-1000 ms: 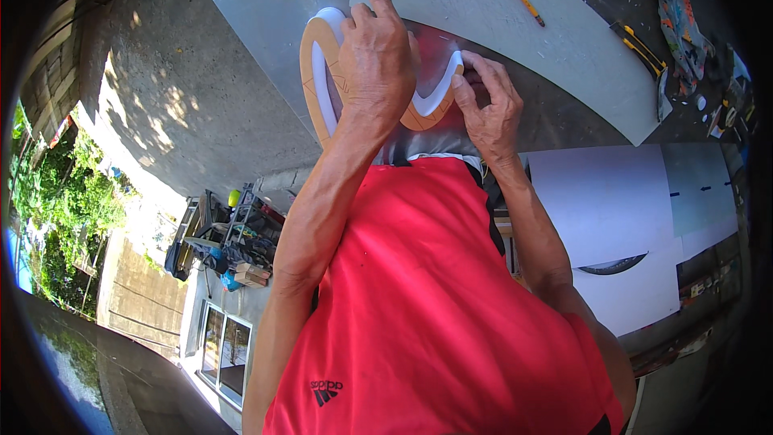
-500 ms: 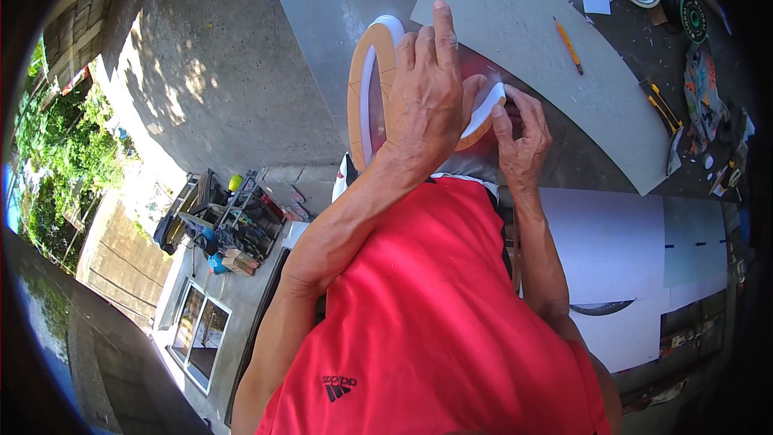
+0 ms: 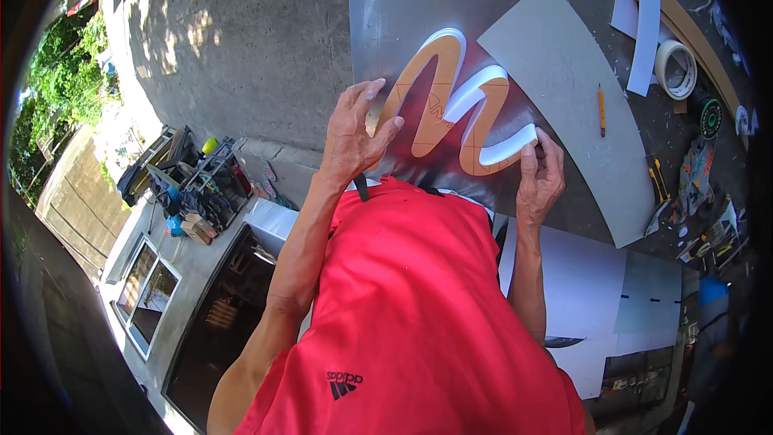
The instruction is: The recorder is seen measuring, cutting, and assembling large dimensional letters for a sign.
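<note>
A wavy script-letter cutout (image 3: 425,134) has a brown board face with red drawn lines and a white strip along its edge. It is over a shiny metal sheet, face toward me. My left hand (image 3: 354,130) is at its left end, thumb over the brown face and fingers along the outer side. The tip of that end is hidden by the hand. My right hand (image 3: 541,179) pinches the right end between thumb and fingers, where the white strip stops.
A grey curved panel (image 3: 576,105) lies to the right with a yellow pencil (image 3: 601,111) on it. Beyond are a tape roll (image 3: 675,69), a yellow cutter (image 3: 658,178), white strips (image 3: 645,28) and a green-and-black round spool (image 3: 708,118). White sheets (image 3: 568,274) are at lower right.
The cutout has turned so its whole face shows. My left hand has moved left and down to its left end, while my right hand stays at the right end. My view has shifted.
</note>
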A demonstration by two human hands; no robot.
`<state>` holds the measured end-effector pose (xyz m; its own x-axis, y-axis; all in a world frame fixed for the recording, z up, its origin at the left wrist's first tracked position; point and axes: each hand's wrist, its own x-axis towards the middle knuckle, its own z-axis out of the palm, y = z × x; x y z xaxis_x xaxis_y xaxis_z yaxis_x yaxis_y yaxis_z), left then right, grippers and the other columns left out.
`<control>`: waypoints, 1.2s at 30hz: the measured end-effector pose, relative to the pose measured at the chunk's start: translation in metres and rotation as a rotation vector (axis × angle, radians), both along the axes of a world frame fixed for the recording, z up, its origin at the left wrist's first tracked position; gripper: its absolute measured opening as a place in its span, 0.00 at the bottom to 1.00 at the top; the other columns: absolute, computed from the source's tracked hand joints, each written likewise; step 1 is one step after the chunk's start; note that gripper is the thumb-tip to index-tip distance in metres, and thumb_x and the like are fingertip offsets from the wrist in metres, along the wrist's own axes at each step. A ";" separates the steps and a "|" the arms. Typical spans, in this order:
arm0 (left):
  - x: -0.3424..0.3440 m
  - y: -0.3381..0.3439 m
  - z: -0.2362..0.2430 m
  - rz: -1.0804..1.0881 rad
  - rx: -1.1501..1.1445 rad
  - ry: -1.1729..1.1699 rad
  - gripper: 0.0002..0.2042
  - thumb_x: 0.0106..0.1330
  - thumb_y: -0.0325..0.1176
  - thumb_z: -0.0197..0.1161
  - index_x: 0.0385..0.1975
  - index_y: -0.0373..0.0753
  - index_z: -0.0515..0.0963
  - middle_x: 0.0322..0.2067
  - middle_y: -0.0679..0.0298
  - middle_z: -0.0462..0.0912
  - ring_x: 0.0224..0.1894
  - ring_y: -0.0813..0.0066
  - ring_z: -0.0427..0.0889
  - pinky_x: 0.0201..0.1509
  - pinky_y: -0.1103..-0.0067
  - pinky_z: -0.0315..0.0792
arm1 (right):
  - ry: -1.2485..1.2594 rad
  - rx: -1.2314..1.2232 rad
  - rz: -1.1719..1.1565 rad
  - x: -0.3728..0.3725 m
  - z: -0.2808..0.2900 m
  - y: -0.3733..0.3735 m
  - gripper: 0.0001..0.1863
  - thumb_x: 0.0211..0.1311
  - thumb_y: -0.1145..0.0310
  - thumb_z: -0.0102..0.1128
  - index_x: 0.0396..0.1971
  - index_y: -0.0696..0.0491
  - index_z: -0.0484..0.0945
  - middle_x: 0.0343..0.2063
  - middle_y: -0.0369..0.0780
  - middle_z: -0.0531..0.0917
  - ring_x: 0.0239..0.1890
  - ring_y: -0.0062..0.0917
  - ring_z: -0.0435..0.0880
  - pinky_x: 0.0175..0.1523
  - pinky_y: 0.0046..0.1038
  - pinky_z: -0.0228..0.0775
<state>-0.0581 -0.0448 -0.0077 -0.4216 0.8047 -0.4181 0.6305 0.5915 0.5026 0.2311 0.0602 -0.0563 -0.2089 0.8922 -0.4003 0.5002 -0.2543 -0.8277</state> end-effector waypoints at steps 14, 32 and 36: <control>-0.012 -0.050 -0.018 0.341 0.109 -0.591 0.28 0.64 0.41 0.73 0.59 0.27 0.78 0.49 0.47 0.88 0.51 0.61 0.88 0.58 0.73 0.79 | 0.054 -0.057 -0.050 0.001 -0.002 0.003 0.21 0.72 0.61 0.64 0.55 0.62 0.83 0.45 0.40 0.87 0.44 0.22 0.83 0.49 0.25 0.76; 0.022 -0.175 -0.053 0.046 0.520 -0.305 0.44 0.50 0.22 0.70 0.73 0.37 0.61 0.59 0.52 0.75 0.58 0.49 0.75 0.66 0.65 0.71 | 0.259 -0.230 -0.095 0.027 -0.029 0.025 0.22 0.69 0.63 0.68 0.56 0.62 0.78 0.46 0.42 0.85 0.47 0.27 0.85 0.54 0.33 0.79; 0.032 -0.172 -0.065 0.122 0.594 -0.174 0.43 0.50 0.24 0.72 0.71 0.36 0.63 0.56 0.50 0.77 0.55 0.49 0.76 0.61 0.64 0.74 | 0.257 -0.225 -0.058 0.022 -0.026 0.025 0.23 0.69 0.62 0.67 0.56 0.62 0.78 0.46 0.42 0.85 0.48 0.29 0.86 0.54 0.35 0.79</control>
